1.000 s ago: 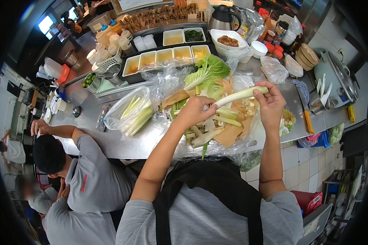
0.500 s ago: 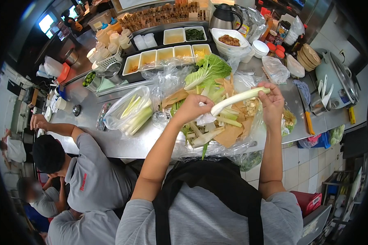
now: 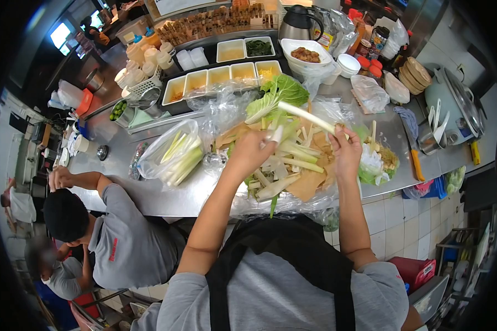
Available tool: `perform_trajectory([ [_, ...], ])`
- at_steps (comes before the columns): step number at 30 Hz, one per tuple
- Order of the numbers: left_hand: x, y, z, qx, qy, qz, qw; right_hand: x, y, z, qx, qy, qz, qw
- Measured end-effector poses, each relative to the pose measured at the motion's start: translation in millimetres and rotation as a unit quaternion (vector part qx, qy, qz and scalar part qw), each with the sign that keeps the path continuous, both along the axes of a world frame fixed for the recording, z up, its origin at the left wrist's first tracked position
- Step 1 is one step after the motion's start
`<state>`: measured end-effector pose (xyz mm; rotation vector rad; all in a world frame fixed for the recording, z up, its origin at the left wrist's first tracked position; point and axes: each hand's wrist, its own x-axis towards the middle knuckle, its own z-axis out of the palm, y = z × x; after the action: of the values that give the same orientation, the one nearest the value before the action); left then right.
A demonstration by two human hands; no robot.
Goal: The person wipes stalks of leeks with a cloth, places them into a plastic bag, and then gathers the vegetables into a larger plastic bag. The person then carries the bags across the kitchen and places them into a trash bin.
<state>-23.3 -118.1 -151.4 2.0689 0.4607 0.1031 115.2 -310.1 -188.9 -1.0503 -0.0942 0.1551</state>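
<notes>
On the left, a person in a grey shirt (image 3: 121,240) leans at the near edge of the steel table (image 3: 160,196). Beside them a plastic bag (image 3: 174,151) holds cut stalks. Your left hand (image 3: 253,153) is closed on a short pale piece (image 3: 276,134). Under it, a pile of stalks (image 3: 292,164) lies on brown paper. Your right hand (image 3: 345,153) grips one end of a long pale stalk (image 3: 309,117), which is tilted up over the pile, toward the cabbage leaf (image 3: 279,92). Far right lies an orange-handled knife (image 3: 416,161).
</notes>
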Motion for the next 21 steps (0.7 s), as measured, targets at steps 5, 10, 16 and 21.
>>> perform_trajectory([
  [5, -1, 8, -8, 0.208, -0.061, 0.084, 0.973, 1, -4, 3, 0.173, 0.249, 0.122, 0.945],
  [10, 1, 13, 2, -0.215, -0.258, 0.072, 0.939, -28, 14, 2, 0.258, 0.332, 0.368, 0.829],
  [16, -5, 6, 4, -0.309, -0.287, 0.009, 0.907, -57, 55, -6, 0.287, 0.336, 0.477, 0.76],
  [21, -28, 33, -16, -0.295, -0.288, 0.004, 0.911, -40, 53, -1, 0.204, 0.269, 0.404, 0.85],
])
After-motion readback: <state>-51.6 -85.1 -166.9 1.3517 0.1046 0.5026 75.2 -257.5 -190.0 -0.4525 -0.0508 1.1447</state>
